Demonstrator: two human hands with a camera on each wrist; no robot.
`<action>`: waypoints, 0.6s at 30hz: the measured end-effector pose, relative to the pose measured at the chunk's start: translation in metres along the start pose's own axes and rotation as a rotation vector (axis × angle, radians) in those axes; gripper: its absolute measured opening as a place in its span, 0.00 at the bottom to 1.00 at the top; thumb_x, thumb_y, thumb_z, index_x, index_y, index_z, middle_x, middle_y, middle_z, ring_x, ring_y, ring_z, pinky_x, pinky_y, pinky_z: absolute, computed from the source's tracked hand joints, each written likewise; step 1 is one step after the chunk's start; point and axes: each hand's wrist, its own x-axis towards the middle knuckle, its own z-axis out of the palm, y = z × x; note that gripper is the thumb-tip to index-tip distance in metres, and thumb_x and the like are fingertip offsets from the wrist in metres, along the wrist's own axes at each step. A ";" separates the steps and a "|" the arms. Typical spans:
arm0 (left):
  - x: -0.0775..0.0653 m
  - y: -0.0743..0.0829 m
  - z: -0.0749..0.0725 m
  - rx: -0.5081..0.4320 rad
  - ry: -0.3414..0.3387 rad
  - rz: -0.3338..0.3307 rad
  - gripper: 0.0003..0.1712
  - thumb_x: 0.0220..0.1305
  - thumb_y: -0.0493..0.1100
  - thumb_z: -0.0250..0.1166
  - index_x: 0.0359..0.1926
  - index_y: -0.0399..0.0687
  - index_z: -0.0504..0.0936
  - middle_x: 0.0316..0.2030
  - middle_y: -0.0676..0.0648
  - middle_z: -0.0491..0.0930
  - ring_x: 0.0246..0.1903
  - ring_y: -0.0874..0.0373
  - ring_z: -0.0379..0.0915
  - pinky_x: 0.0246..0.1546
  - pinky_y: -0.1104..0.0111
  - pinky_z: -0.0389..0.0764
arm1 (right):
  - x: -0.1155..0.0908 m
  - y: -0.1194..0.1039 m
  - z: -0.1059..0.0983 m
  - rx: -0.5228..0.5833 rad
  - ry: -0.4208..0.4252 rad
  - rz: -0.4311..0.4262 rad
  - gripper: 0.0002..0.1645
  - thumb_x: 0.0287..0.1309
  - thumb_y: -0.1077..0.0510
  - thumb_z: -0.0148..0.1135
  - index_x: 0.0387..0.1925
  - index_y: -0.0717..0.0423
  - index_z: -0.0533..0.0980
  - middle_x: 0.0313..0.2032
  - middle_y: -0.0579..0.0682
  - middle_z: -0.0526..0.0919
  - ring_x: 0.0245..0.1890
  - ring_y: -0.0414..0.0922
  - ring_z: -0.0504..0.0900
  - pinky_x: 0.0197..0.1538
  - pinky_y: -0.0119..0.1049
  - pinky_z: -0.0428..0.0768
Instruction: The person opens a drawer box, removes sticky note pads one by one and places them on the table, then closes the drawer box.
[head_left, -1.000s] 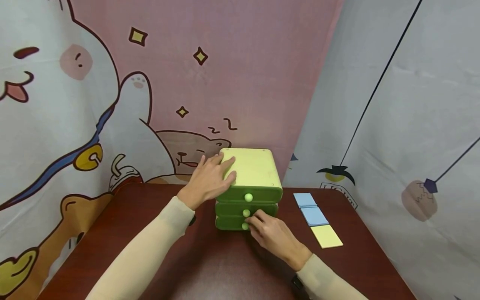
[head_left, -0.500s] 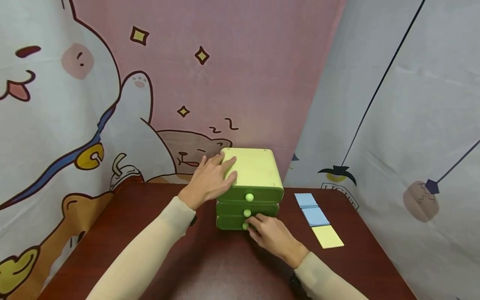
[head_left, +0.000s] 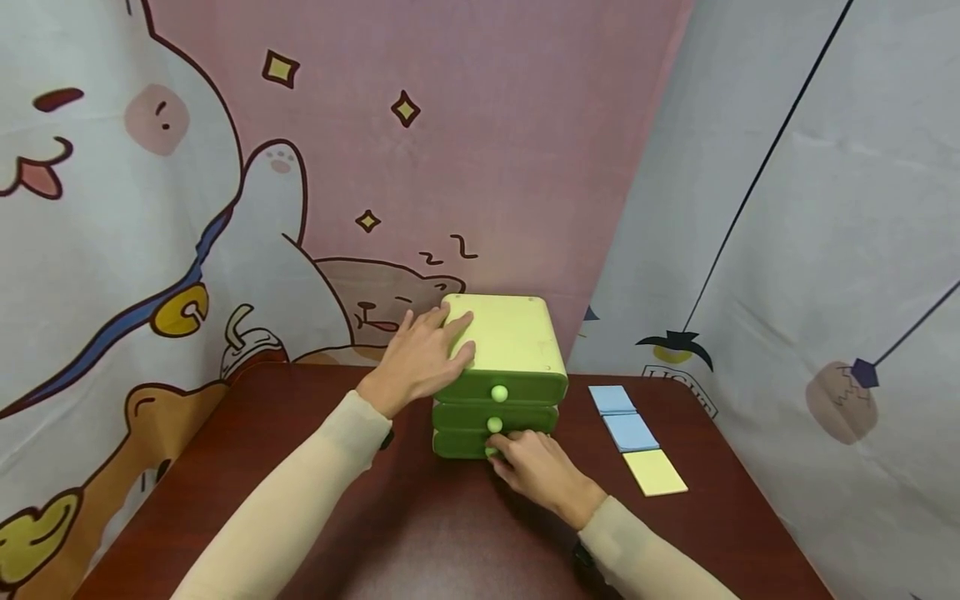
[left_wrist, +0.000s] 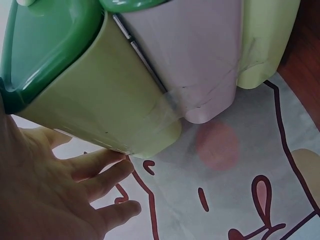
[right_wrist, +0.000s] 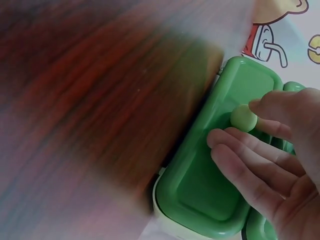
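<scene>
A small three-drawer box (head_left: 504, 333) with a pale yellow top and green drawer fronts stands on the table. My left hand (head_left: 416, 358) rests on its top left edge, fingers spread; the left wrist view shows these fingers (left_wrist: 115, 177) along the box's yellow-green side (left_wrist: 115, 95). At the front, my right hand (head_left: 543, 471) pinches the round light-green knob (right_wrist: 243, 118) of the bottom drawer (right_wrist: 200, 185), mostly hidden from the head camera. Above it, the middle knob (head_left: 494, 424) and top knob (head_left: 499, 393) show. All three drawers are pushed in.
To the right of the box lie two blue square pads (head_left: 630, 432) and a yellow one (head_left: 655, 472) in a slanting row on the dark red-brown table (head_left: 450, 533). A printed cartoon cloth (head_left: 525, 150) hangs close behind the box.
My right hand has shifted slightly left, its fingers now covering more of the bottom knob. My left hand stays on the box, and the drawers look unmoved.
</scene>
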 end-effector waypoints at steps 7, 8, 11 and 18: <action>0.000 0.001 -0.001 -0.005 -0.006 0.000 0.43 0.89 0.70 0.41 0.94 0.64 0.65 0.94 0.37 0.58 0.91 0.37 0.62 0.95 0.33 0.48 | 0.004 -0.001 0.000 -0.010 -0.018 0.001 0.13 0.66 0.58 0.87 0.40 0.49 0.85 0.26 0.40 0.85 0.24 0.40 0.89 0.25 0.32 0.81; 0.000 0.001 -0.001 -0.005 -0.007 0.000 0.43 0.89 0.70 0.42 0.94 0.64 0.65 0.94 0.37 0.58 0.91 0.37 0.62 0.95 0.33 0.48 | 0.004 -0.001 0.000 -0.016 -0.023 0.001 0.14 0.65 0.57 0.88 0.39 0.49 0.85 0.26 0.41 0.85 0.24 0.40 0.89 0.24 0.33 0.81; 0.000 0.001 -0.001 -0.007 -0.010 0.001 0.43 0.88 0.71 0.42 0.94 0.63 0.65 0.94 0.37 0.58 0.91 0.37 0.62 0.95 0.33 0.48 | 0.004 -0.002 0.001 -0.034 -0.033 0.005 0.17 0.63 0.57 0.89 0.38 0.49 0.83 0.26 0.41 0.85 0.24 0.42 0.90 0.23 0.33 0.81; 0.001 0.001 -0.001 -0.017 -0.011 0.002 0.44 0.88 0.72 0.40 0.94 0.63 0.65 0.94 0.36 0.57 0.91 0.36 0.62 0.95 0.33 0.48 | 0.003 -0.003 0.000 -0.061 -0.048 0.013 0.19 0.61 0.56 0.92 0.39 0.50 0.83 0.26 0.43 0.85 0.25 0.44 0.92 0.23 0.35 0.82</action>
